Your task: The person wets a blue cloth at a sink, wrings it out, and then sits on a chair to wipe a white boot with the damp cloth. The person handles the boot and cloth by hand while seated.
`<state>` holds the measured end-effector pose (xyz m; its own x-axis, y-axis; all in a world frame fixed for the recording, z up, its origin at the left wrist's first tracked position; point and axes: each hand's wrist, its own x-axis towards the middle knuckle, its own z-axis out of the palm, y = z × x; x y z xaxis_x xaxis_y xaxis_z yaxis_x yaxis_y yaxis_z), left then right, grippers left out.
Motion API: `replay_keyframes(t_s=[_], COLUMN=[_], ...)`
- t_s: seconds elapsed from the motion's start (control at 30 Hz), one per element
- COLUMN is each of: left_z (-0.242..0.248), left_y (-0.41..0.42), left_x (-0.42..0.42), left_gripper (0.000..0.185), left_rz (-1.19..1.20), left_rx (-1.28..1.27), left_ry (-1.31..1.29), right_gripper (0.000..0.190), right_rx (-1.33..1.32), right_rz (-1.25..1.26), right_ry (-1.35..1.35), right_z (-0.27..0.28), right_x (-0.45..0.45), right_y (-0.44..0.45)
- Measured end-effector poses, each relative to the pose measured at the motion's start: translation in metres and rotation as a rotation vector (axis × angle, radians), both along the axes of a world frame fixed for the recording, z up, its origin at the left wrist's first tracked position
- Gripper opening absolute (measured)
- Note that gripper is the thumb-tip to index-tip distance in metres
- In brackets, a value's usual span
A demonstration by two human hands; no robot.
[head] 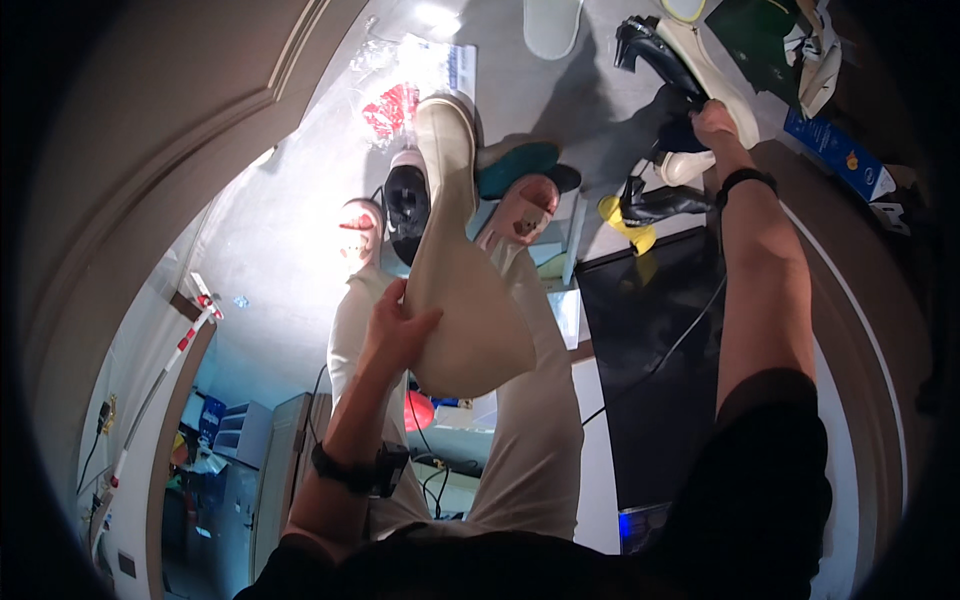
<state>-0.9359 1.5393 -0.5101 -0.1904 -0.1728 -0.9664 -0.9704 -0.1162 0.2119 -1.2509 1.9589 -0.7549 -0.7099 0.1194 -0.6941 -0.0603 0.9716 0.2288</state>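
A tall cream boot (472,315) hangs before my legs, its wide shaft towards me and its toe pointing away. My left hand (401,322) grips the left edge of the shaft, thumb on top. My right hand (714,124) reaches far out to the right, against a black heeled boot (660,56) and a second long cream boot (705,67). Its fingers are curled and partly hidden, so a hold on either boot cannot be made out. Just below that hand lie a smaller cream shoe or boot (681,168) and another black heeled boot (667,206).
Pink slippers (529,210) are on my feet. Between them stands a black shoe (407,206), beside a teal-soled shoe (517,169). Clear plastic wrap (390,56), a yellow item (630,229), a blue box (836,154) and a black panel (660,360) with a cable lie around.
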Motion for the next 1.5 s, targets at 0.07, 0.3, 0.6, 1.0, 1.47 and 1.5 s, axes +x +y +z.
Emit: replay_keyframes(t_s=[0.07, 0.3, 0.6, 1.0, 1.47, 1.5], left_z=[0.011, 0.062, 0.169, 0.289, 0.343, 0.343], left_y=[-0.002, -0.026, -0.105, -0.195, -0.293, -0.299], left_x=[-0.003, 0.001, 0.025, 0.11, 0.347, 0.361], left_gripper=[0.05, 0.052, 0.049, 0.11, 0.041, 0.039], left_rz=[-0.029, -0.178, -0.857, -0.827, -0.211, -0.09], left_rx=[-0.001, 0.012, -0.132, 0.043, -0.353, -0.318], left_ry=[-0.029, 0.067, 0.272, 0.637, 0.529, 0.522], right_gripper=[0.038, 0.045, 0.029, 0.021, 0.031, 0.032], right_rx=[-0.041, -0.264, -0.797, -0.91, -1.227, -1.213], right_rz=[-0.188, -0.544, -0.925, -0.252, -0.047, -0.071], right_ry=[0.205, 0.648, 0.466, 0.099, 0.104, 0.08], right_z=[0.029, 0.137, 0.288, 0.483, 0.589, 0.595], right_x=[0.015, 0.101, 0.228, 0.471, 0.529, 0.534], right_y=[0.0, 0.005, -0.135, -0.396, -0.476, -0.484])
